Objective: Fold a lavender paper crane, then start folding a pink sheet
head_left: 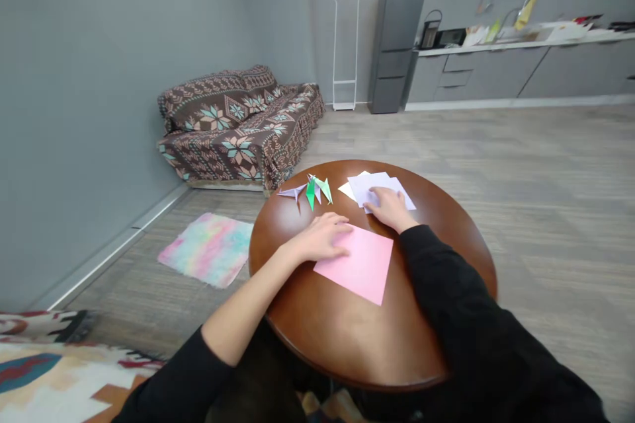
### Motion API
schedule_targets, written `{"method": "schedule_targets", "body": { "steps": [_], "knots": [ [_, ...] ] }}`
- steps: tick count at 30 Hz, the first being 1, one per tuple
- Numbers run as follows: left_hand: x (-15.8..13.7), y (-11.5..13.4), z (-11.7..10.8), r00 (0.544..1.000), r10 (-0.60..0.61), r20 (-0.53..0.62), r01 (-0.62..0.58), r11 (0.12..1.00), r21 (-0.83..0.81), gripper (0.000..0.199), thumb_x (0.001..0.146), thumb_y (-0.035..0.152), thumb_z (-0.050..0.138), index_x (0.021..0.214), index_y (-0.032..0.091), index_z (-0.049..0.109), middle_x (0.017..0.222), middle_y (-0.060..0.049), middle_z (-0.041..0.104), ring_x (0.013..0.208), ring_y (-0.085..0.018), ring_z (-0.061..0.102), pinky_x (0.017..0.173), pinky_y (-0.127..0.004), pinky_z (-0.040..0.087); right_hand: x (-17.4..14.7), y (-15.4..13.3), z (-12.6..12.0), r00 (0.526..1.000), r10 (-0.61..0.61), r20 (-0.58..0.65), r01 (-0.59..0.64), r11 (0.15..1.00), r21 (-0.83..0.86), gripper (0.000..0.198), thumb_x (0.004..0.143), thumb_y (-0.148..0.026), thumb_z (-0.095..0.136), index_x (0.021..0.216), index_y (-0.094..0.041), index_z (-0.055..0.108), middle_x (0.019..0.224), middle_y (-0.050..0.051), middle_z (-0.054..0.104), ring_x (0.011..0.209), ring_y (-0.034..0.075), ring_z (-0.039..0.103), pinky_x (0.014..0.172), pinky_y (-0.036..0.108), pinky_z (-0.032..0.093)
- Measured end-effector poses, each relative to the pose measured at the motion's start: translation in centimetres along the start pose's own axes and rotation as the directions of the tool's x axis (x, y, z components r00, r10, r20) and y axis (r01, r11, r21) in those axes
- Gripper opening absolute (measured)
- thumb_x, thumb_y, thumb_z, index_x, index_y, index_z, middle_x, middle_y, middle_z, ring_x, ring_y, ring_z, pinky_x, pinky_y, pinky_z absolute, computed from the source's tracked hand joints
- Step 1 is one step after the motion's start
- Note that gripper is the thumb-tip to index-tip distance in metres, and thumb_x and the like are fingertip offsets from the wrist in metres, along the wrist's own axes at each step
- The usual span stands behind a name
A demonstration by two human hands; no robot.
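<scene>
A pink square sheet of paper [364, 261] lies flat on the round brown table. My left hand [325, 236] rests on its upper left part, fingers spread and pointing right. Farther back, my right hand [389, 206] lies over a loose pile of pale lavender paper sheets [370, 183], its fingers apart and touching the top sheet. A cream-coloured sheet [346, 190] sticks out at the pile's left side. To the left of the pile stand several folded paper cranes, among them a green one [311, 193] and a lavender one [292, 192].
The round wooden table [461, 244] has a curved edge close to my body. Beyond it are a patterned sofa [238, 125], a fluffy pastel mat [208, 248] on the floor, a white rack [346, 53], a grey fridge [399, 33] and a kitchen counter [496, 47].
</scene>
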State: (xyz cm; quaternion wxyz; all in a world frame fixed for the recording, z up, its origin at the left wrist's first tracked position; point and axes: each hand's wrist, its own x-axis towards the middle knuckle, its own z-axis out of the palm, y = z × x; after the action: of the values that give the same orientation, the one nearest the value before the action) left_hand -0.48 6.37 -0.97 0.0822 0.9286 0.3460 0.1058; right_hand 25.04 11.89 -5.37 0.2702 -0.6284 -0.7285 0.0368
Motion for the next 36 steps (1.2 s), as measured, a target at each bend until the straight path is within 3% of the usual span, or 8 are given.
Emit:
{"method": "schedule_targets", "body": {
  "steps": [4, 8, 12, 16, 19, 25, 30, 36],
  "knots": [
    [1.0, -0.5, 0.9, 0.999, -0.029, 0.016, 0.029, 0.999, 0.015, 0.044, 0.090, 0.037, 0.074, 0.133, 0.028, 0.069, 0.151, -0.013, 0.058, 0.141, -0.035, 0.050, 0.115, -0.055, 0.043, 0.2, 0.1, -1.3, 1.000, 0.023, 0.002, -0.023, 1.000, 0.003, 0.036, 0.091, -0.022, 0.059, 0.126, -0.015, 0.068, 0.132, 0.020, 0.072, 0.127, 0.035, 0.063, 0.109, 0.048, 0.041],
    [2.1, -1.3, 1.8, 0.995, -0.087, -0.054, 0.089, 0.995, 0.041, 0.032, 0.100, 0.032, 0.060, 0.129, 0.024, 0.071, 0.148, -0.014, 0.060, 0.138, -0.032, 0.053, 0.117, -0.052, 0.041, -0.2, -0.6, -2.3, 0.997, 0.010, 0.079, -0.014, 0.999, 0.049, 0.027, 0.094, -0.030, 0.062, 0.115, -0.015, 0.072, 0.103, 0.013, 0.080, 0.096, 0.028, 0.074, 0.086, 0.035, 0.052],
    [1.8, -1.5, 2.1, 0.994, -0.094, -0.065, 0.096, 0.995, 0.033, 0.039, 0.104, 0.036, 0.051, 0.136, 0.021, 0.068, 0.146, -0.014, 0.062, 0.141, -0.031, 0.051, 0.121, -0.051, 0.036, -0.9, -1.6, -2.6, 0.988, 0.001, 0.155, -0.011, 0.998, 0.062, 0.025, 0.088, -0.042, 0.073, 0.099, -0.019, 0.075, 0.103, 0.011, 0.080, 0.094, 0.027, 0.074, 0.082, 0.033, 0.051],
    [0.8, -1.7, 1.6, 0.998, -0.049, 0.030, 0.049, 0.999, -0.014, 0.057, 0.100, 0.041, 0.059, 0.155, 0.027, 0.050, 0.166, -0.010, 0.044, 0.157, -0.033, 0.032, 0.127, -0.054, 0.026, -1.4, -2.0, -2.8, 0.969, 0.064, 0.237, -0.075, 0.997, 0.037, 0.021, 0.079, -0.039, 0.081, 0.090, -0.022, 0.075, 0.088, 0.008, 0.078, 0.083, 0.027, 0.073, 0.070, 0.033, 0.049],
    [0.2, -1.8, 1.3, 0.999, -0.029, 0.042, 0.031, 0.999, -0.031, 0.051, 0.100, 0.031, 0.057, 0.151, 0.034, 0.055, 0.171, -0.005, 0.035, 0.160, -0.033, 0.024, 0.128, -0.056, 0.024, -1.7, -2.3, -3.1, 0.954, 0.085, 0.286, -0.096, 0.995, 0.024, 0.022, 0.075, -0.035, 0.084, 0.088, -0.022, 0.073, 0.086, 0.007, 0.077, 0.080, 0.026, 0.072, 0.065, 0.031, 0.046],
    [-1.4, -1.1, 1.4, 0.986, -0.124, -0.115, 0.134, 0.988, 0.079, 0.034, 0.102, 0.023, 0.050, 0.126, 0.026, 0.074, 0.119, -0.012, 0.066, 0.112, -0.028, 0.061, 0.102, -0.047, 0.051, -2.1, -3.9, -3.6, 0.943, 0.096, 0.318, -0.114, 0.993, 0.041, 0.019, 0.075, -0.028, 0.081, 0.070, -0.022, 0.064, 0.079, 0.007, 0.074, 0.077, 0.024, 0.069, 0.063, 0.030, 0.043],
    [-1.6, -0.4, 0.7, 0.989, -0.114, -0.093, 0.126, 0.982, 0.139, 0.034, 0.104, 0.026, 0.047, 0.129, 0.022, 0.070, 0.115, -0.012, 0.064, 0.108, -0.027, 0.059, 0.097, -0.044, 0.050, -2.4, -5.1, -3.4, 0.938, 0.160, 0.308, -0.195, 0.977, 0.089, 0.033, 0.081, -0.035, 0.077, 0.106, -0.015, 0.067, 0.090, 0.009, 0.077, 0.080, 0.023, 0.071, 0.065, 0.029, 0.045],
    [-1.9, 0.4, -0.3, 0.989, -0.146, -0.020, 0.147, 0.978, 0.148, 0.026, 0.101, 0.025, 0.053, 0.121, 0.018, 0.067, 0.119, -0.012, 0.065, 0.110, -0.030, 0.059, 0.089, -0.045, 0.051, -2.7, -6.1, -3.7, 0.925, 0.192, 0.328, -0.229, 0.970, 0.079, 0.029, 0.084, -0.046, 0.073, 0.075, -0.019, 0.069, 0.094, 0.011, 0.076, 0.088, 0.027, 0.070, 0.072, 0.033, 0.045]
  ]
}}
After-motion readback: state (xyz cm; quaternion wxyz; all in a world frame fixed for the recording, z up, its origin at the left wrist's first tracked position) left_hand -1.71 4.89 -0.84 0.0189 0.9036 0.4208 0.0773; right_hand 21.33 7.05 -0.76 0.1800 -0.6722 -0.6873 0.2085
